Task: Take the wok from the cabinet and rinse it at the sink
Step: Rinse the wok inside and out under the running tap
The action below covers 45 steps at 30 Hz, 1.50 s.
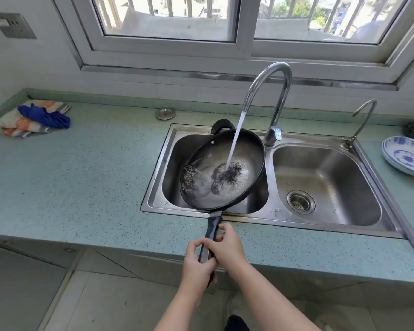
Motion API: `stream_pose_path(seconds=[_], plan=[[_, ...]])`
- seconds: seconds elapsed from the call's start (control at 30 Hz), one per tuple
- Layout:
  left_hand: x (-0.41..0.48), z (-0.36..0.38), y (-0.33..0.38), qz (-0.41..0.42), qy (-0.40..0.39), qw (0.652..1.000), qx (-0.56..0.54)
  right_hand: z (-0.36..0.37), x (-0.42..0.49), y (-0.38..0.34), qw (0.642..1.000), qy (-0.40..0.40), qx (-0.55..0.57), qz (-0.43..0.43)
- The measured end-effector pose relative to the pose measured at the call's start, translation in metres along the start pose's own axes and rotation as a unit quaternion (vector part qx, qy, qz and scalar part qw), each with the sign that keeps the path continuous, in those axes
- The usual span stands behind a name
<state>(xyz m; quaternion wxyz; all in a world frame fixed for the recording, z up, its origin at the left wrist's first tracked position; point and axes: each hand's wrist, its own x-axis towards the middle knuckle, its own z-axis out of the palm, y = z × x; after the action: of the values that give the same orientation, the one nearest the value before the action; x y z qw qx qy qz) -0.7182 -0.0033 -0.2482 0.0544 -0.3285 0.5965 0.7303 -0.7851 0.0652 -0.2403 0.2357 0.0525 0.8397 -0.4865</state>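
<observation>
1. Round black metal wok (225,168) lies tilted in the left basin (172,163) of the steel sink (285,220), its long handle (213,226) crossing the front edge towards the person
2. Fingers of left hand (197,263) and right hand (226,247) are clamped on the handle; the right is nearer the bowl

Teal speckled bench (81,175) with double steel sink (296,223) set in it — striped towel (12,125) under blue cloth (46,117) far left, metal drain cap (165,113) at back, stacked blue-white plates (406,158) right.

One wok (246,149), two basins (320,168), two taps (282,103)
</observation>
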Motion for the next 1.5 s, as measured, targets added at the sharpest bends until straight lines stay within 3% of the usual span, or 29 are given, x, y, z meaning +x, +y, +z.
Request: stream_pose_path(seconds=[0.43, 0.73, 1.0, 1.33, 1.5], plan=[[-0.003, 0.013, -0.001, 0.023, 0.015, 1.000, 0.015, -0.004, -0.001, 0.007, 0.999, -0.003, 0.045, 0.017], [-0.009, 0.022, 0.000, 0.083, 0.069, 0.985, 0.134, -0.008, 0.000, 0.010, 0.989, -0.018, 0.142, 0.043], [-0.002, 0.011, 0.005, 0.105, 0.104, 0.935, 0.321, 0.008, 0.009, 0.010, 0.965, -0.077, 0.237, 0.082], [-0.003, 0.017, -0.003, 0.120, 0.109, 0.869, 0.467, 0.005, 0.009, 0.017, 0.921, -0.133, 0.345, 0.120], [-0.004, 0.012, 0.001, 0.112, 0.112, 0.897, 0.412, 0.007, 0.009, 0.014, 0.927, -0.129, 0.329, 0.122]])
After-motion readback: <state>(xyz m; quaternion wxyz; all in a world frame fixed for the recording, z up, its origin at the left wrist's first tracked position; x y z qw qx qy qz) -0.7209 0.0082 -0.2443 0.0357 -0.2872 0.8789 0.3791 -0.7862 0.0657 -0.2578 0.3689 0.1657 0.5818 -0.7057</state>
